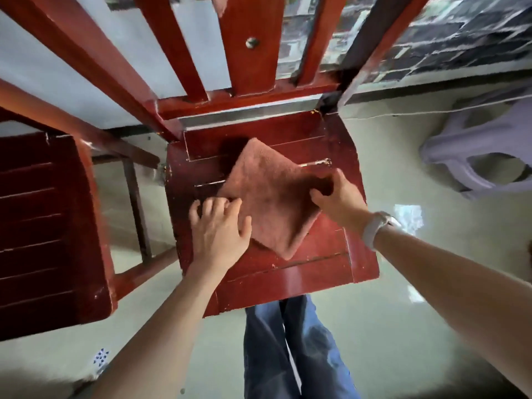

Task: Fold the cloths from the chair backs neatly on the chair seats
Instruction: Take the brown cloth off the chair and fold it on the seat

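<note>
A pinkish-brown cloth lies folded into a square on the red wooden chair seat, turned like a diamond. My left hand rests on the seat at the cloth's left corner, its fingers bent and its thumb lying on the cloth's lower left edge. My right hand holds the cloth's right corner, fingers curled over the edge; a white watch sits on that wrist. The chair back rises at the top of the view, and a scrap of pink cloth shows at its top.
A second dark red chair stands close on the left. A pale grey plastic stool is on the floor to the right. My legs in blue jeans stand just in front of the seat, on a glossy light floor.
</note>
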